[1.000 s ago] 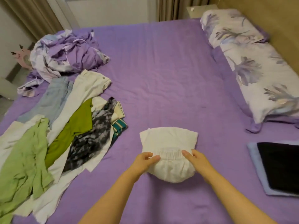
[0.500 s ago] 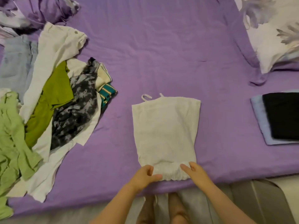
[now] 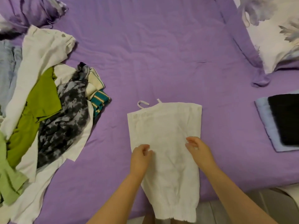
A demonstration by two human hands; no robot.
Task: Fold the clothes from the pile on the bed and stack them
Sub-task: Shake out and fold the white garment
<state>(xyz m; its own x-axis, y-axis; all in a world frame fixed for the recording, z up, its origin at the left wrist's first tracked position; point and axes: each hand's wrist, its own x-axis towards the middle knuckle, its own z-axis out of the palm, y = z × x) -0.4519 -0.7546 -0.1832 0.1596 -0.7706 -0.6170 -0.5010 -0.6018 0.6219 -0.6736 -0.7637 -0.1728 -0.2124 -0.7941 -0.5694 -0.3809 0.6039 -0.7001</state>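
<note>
A white camisole lies flat on the purple bed, straps toward the far side. Its gathered hem hangs over the near bed edge. My left hand hovers at the camisole's left side with loosely curled fingers. At the right side, my right hand is curled the same way, and no fabric is lifted by either. The unfolded pile lies at the left: white, green, tie-dye grey and pale blue pieces. A folded stack, a black piece on a light blue one, sits at the right.
Floral pillows lie at the far right. A crumpled purple and white duvet sits at the far left corner. Open purple sheet spreads between the pile and the camisole. The floor shows past the near bed edge.
The camisole was unrolled toward me from a bundle and its hem now hangs over the bed edge. Both hands left the hem and moved up to the garment's middle.
</note>
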